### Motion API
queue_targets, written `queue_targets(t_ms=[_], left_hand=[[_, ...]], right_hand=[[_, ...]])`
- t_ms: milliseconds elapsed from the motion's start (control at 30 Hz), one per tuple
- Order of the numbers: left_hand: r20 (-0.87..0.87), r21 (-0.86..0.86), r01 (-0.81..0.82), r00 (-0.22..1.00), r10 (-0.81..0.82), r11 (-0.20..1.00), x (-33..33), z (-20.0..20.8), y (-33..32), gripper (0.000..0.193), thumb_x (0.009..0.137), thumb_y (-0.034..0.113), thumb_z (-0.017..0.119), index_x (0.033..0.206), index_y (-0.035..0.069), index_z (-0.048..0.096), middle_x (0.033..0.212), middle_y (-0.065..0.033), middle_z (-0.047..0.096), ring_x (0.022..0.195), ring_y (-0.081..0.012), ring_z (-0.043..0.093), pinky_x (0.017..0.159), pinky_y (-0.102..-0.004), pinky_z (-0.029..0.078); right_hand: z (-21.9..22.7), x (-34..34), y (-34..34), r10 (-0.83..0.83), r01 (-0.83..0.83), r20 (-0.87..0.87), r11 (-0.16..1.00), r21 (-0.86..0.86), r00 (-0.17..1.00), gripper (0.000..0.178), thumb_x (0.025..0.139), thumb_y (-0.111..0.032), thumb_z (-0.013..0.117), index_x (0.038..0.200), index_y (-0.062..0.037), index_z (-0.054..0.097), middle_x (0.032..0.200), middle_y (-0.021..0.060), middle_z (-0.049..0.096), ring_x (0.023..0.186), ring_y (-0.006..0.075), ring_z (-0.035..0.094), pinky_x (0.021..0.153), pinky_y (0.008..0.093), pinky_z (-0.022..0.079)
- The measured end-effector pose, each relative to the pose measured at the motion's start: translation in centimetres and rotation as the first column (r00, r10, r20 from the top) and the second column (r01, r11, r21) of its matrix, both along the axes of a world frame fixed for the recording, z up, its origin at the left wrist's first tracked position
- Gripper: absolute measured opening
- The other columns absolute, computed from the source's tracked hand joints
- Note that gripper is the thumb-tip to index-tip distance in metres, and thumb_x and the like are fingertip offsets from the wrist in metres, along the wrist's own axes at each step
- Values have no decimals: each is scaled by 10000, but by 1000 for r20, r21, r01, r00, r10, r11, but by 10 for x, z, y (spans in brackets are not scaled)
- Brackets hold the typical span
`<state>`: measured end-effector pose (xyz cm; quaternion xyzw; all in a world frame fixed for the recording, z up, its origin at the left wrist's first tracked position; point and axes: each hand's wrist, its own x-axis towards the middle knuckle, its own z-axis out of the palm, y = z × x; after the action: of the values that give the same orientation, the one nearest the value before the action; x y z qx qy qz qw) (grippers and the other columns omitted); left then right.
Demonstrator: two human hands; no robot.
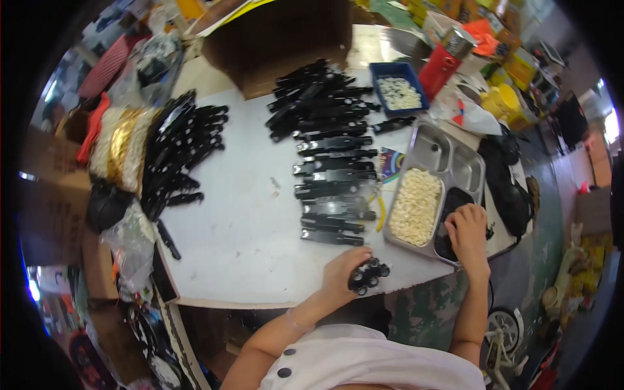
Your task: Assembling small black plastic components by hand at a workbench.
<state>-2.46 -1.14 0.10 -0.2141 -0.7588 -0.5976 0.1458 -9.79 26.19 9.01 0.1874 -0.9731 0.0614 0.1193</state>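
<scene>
Your bench (240, 224) is about half covered, w/ a bare white stretch btwn the black stacks; a big open cardboard box (279, 45) stands at the far edge. On your L, a heap of black parts (185, 140) lies loosely piled; mid-bench, a row of black parts (335, 175) runs toward you, neatly side by side at the near end, jumbled at the far end. Judging from that, the job looks partway: lots laid out, but can't tell which grp is finished & which is waiting. Steel tray (467, 170) sits R of the row, its compts for small bits well stocked, so supply prob isn't short. Blue bin (392, 70), beyond the tray, has pale bits too. Your L hand (344, 268) is closed around a knobbly black piece (369, 276) at the bench's near edge, just past the row's near end; the piece pokes out on the R side of your fingers, its round spots showing. Your R hand (467, 229) is over the tray's near-R compt, fingers curled down at the dark bits (457, 197); can't tell if it's pinched any. White bits (416, 205) fill the compt just L of that hand, i.e. btwn your two hands but farther from you.
</scene>
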Motion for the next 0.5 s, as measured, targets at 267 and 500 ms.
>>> queue_targets(t_ms=[267, 500], left_hand=[[45, 56, -64, 997, 62, 996, 1, 6, 3, 622, 538, -24, 754, 1126, 40, 561, 1112, -158, 628, 996, -342, 632, 834, -382, 521], [123, -8, -62, 990, 62, 998, 1, 8, 7, 572, 574, -10, 757, 1112, 33, 567, 1069, -149, 632, 941, -345, 633, 773, -384, 530]], right_hand=[[84, 13, -111, 625, -579, 147, 772, -261, 767, 139, 755, -107, 669, 871, -88, 595, 935, 58, 524, 1029, 250, 478, 1042, 451, 305], [91, 4, -139, 769, -794, 198, 580, 183, 608, 155, 739, -126, 602, 874, -51, 604, 923, 38, 538, 1048, 213, 495, 1060, 457, 319]])
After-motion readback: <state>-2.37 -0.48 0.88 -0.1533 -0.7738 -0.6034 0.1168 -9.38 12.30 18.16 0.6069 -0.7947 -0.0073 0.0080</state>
